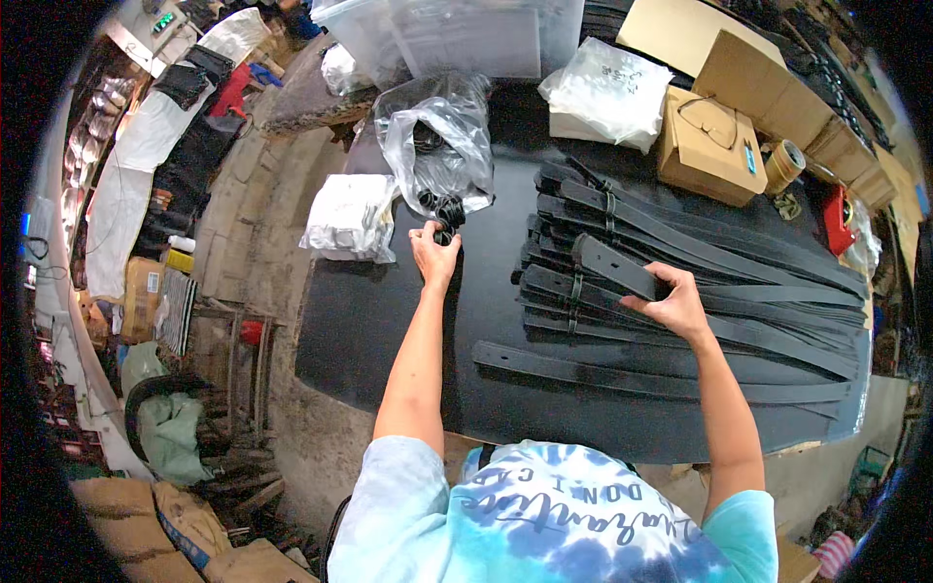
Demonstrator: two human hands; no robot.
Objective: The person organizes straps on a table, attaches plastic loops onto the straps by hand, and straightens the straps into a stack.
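Observation:
My left hand [435, 255] is closed around a small clump of glossy black pieces [444, 216], whose exact kind I cannot make out. The clump sits at the mouth of a clear plastic bag [453, 160] lying on the dark table. My right hand [673, 303] grips a black strap [610, 264], its holed end raised above the other straps. Beneath it spread several bundled black straps [768, 255], tied near their left ends. A loose strap [632, 381] lies apart, nearer to me.
Left of the bag is a packet of white items [352, 219]. Along the far side stand a translucent plastic bin [466, 39], a white plastic package [607, 92] and a cardboard box [705, 155] with glasses on it. A tape roll [783, 165] and a red object [837, 222] lie far right.

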